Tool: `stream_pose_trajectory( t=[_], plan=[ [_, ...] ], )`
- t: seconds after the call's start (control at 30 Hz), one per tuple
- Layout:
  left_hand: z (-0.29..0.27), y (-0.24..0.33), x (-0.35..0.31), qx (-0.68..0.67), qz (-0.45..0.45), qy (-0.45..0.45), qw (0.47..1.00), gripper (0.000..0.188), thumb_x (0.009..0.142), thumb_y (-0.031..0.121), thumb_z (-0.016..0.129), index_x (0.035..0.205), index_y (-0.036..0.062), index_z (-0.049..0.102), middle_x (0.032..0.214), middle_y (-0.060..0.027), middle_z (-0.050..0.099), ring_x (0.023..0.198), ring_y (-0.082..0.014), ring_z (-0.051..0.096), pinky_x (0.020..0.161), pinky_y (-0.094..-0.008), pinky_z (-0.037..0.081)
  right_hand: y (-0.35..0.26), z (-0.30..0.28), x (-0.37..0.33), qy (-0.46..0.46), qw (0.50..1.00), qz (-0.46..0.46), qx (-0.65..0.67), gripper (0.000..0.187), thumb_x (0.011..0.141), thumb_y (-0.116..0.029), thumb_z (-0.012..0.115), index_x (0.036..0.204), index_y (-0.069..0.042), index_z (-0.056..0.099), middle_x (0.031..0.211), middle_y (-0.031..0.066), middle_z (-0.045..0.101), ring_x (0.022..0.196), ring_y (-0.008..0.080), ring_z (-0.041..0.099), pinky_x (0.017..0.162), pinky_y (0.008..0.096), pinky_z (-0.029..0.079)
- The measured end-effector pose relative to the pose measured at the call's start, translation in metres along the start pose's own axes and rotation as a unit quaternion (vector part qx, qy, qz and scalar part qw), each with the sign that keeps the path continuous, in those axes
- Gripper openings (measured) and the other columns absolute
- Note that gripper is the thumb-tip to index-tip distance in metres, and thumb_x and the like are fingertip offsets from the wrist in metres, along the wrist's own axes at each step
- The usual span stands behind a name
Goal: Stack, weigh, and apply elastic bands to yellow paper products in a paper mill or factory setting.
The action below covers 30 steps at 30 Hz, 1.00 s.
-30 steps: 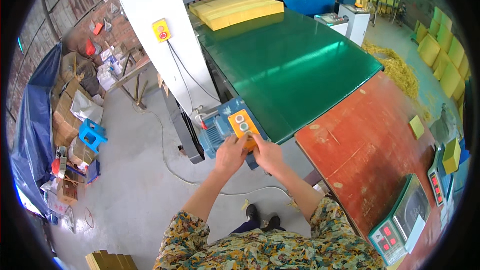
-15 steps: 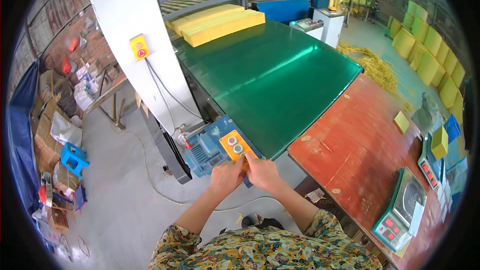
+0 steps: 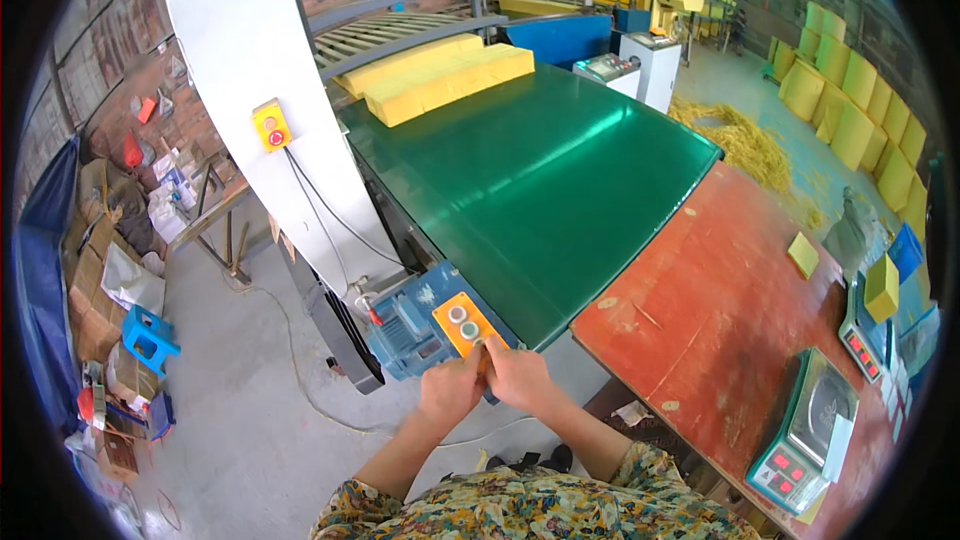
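Observation:
A yellow-orange push-button box (image 3: 455, 312) with two round buttons, one pale and one green, lies over a blue motor (image 3: 400, 325). My left hand (image 3: 450, 388) and my right hand (image 3: 520, 376) meet at its near end, fingers curled around it. A right-hand digit rests close to the green button; whether it presses cannot be seen, and my hands cover the box's near part. Just beyond, a wide green conveyor belt (image 3: 520, 200) carries long yellow foam blocks (image 3: 450, 83) at its far left.
A red table (image 3: 690, 290) adjoins the belt on the right, bearing digital scales (image 3: 810, 430) and a small foam piece (image 3: 803, 255). A white column (image 3: 240, 50) with an emergency-stop box (image 3: 271, 126) rises at left. A cable (image 3: 300, 370) crosses the floor; a blue stool (image 3: 150, 338) stands far left.
The view has tilted slightly, so most of the scene sits lower in the picture. Both hands stay at the push-button box, in nearly the same grip.

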<state>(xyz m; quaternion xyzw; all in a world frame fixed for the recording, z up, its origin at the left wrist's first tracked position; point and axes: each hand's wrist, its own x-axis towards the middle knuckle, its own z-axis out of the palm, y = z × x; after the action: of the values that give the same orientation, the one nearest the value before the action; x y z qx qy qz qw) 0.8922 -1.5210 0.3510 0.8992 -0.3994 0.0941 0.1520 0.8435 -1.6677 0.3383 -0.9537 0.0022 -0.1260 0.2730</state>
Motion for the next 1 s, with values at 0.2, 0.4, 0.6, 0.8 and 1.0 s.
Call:
stream_pose_trajectory(
  t=[0.2,0.4,0.6,0.8,1.0],
  plan=[
    [0.01,0.003,-0.006,-0.013,-0.033,0.019,0.999,0.051,0.077,0.021,0.069,0.125,0.0101,0.055,0.068,-0.0115,0.066,0.06,-0.0282,0.067,0.053,-0.042,0.053,-0.002,-0.006,-0.003,-0.033,0.999,0.019,0.025,0.027,0.086,-0.018,0.056,0.107,-0.005,0.047,0.07,0.0188,0.065,0.064,0.0409,0.064,0.057,0.0532,0.049],
    [0.011,0.007,-0.008,-0.019,-0.049,0.018,0.998,0.049,0.077,0.022,0.069,0.123,0.0121,0.059,0.066,-0.0096,0.066,0.057,-0.0277,0.066,0.051,-0.0414,0.052,-0.003,-0.012,-0.002,-0.08,0.996,0.037,0.01,0.03,0.087,-0.02,0.056,0.111,-0.005,0.046,0.072,0.0183,0.066,0.067,0.0399,0.065,0.06,0.0533,0.05],
    [0.013,0.005,-0.005,-0.002,-0.049,0.015,0.999,0.049,0.076,0.023,0.07,0.123,0.0126,0.06,0.064,-0.0075,0.065,0.055,-0.0262,0.065,0.05,-0.0389,0.051,-0.001,-0.009,0.0,-0.07,0.997,0.027,0.011,0.034,0.086,-0.019,0.057,0.114,-0.005,0.044,0.072,0.0168,0.067,0.067,0.0387,0.065,0.06,0.0528,0.049],
    [0.012,0.003,-0.005,-0.022,-0.034,0.036,0.999,0.047,0.076,0.021,0.07,0.121,0.0103,0.06,0.064,-0.0082,0.065,0.055,-0.0263,0.065,0.051,-0.0394,0.051,-0.002,-0.007,0.0,-0.064,0.997,0.035,-0.002,0.036,0.086,-0.018,0.056,0.117,-0.006,0.044,0.072,0.017,0.066,0.065,0.0385,0.065,0.058,0.0519,0.049],
    [0.013,0.003,-0.007,-0.008,-0.025,0.03,0.999,0.052,0.076,0.02,0.069,0.125,0.0101,0.057,0.061,-0.0083,0.064,0.052,-0.0242,0.064,0.047,-0.0382,0.05,-0.003,-0.005,-0.002,-0.058,0.997,0.046,-0.001,0.036,0.085,-0.018,0.056,0.117,-0.005,0.045,0.072,0.0172,0.066,0.066,0.0391,0.065,0.059,0.0523,0.05]
  ],
)
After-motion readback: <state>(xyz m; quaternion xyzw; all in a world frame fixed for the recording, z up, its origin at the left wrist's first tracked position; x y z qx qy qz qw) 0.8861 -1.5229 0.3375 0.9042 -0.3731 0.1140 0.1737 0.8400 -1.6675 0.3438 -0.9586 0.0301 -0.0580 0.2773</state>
